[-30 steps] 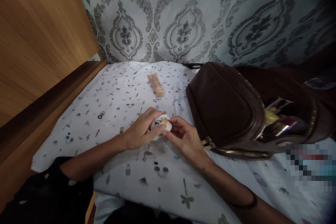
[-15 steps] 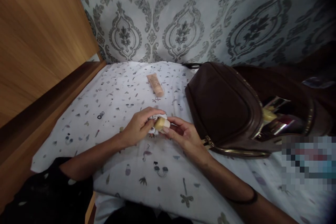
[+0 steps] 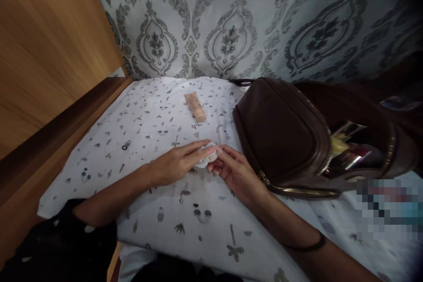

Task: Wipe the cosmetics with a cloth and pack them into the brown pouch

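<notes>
My left hand presses a crumpled white tissue over a small item, its fingers lying across the top. My right hand pinches the pale end of that item with thumb and fingers. Most of the item is hidden by the tissue and my fingers. Beyond my hands a beige tube lies on the white patterned cloth.
On the right rests a dark brown bag, unzipped, with a yellow item and shiny packages inside. A wooden panel stands at the left. Patterned wallpaper rises behind the cloth.
My left fingers have straightened and moved over the item, so its yellow part is now covered by tissue and fingers. My right hand has shifted slightly right.
</notes>
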A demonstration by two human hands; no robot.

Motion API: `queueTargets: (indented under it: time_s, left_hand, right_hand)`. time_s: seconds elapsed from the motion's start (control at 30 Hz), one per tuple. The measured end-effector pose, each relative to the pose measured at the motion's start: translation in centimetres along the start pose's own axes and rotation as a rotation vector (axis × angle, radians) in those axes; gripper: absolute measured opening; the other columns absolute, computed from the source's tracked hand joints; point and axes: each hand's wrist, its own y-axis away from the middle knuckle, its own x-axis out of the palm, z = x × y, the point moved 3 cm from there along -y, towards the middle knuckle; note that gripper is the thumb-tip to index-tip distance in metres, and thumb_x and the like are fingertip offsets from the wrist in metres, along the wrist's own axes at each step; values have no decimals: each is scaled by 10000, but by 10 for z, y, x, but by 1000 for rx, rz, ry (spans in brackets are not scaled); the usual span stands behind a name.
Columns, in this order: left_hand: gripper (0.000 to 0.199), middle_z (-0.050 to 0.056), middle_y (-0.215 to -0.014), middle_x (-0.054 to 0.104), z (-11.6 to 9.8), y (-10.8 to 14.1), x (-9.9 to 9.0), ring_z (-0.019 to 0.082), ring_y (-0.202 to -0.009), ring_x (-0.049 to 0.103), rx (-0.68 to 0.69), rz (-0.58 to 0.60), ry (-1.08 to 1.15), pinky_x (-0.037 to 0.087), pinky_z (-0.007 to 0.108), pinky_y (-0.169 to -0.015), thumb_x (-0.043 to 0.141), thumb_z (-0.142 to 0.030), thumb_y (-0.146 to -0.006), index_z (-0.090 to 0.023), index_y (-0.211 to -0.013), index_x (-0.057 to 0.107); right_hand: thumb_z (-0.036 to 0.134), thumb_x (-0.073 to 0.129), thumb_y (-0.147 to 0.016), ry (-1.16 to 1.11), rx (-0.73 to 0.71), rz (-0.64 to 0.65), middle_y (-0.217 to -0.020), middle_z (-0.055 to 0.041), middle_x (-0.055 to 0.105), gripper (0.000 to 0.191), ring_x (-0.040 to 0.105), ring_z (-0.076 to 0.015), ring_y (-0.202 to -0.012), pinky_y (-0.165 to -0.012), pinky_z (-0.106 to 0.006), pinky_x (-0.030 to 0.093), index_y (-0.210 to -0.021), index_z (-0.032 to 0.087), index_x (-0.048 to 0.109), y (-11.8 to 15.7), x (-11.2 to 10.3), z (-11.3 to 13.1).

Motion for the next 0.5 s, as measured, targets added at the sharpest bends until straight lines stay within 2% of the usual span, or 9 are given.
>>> queueTargets:
  time_s: [0.13,0.3,0.4,0.5]
  left_hand:
    - [509,134,-1426,563,0,-2,-1,227,-1318,574,-18,-16,-23,545,370,-1056,381,-164,-1039,-270,-1536,348]
    - [427,142,-1343,581,-5,-6,-5,218,-1224,621,-100,10,77,567,361,-1002,377,-200,-1042,-213,-1465,436]
    - [401,143,-1325,582,-6,-8,-7,213,-1136,649,-214,16,208,606,346,-907,380,-233,-1041,-192,-1428,475]
    - [397,140,-1282,593,-3,-9,-8,174,-912,688,-396,32,398,633,282,-697,391,-281,-1032,-178,-1394,516]
  right_hand:
    - [532,835,-708,116,-72,-10,-689,22,652,390,623,-122,-632,-574,-234,461,-832,205,661,1,1,1]
    - [522,816,-734,350,-221,-38,-735,24,657,387,613,-130,-635,-600,-259,493,-892,218,637,1,-2,3]
    - [454,834,-727,450,-277,-36,-787,20,678,369,641,-146,-691,-656,-280,530,-927,232,617,1,-4,2]
    - [405,820,-746,536,-366,-36,-837,5,696,336,671,-176,-770,-757,-334,568,-966,248,620,2,-2,1]
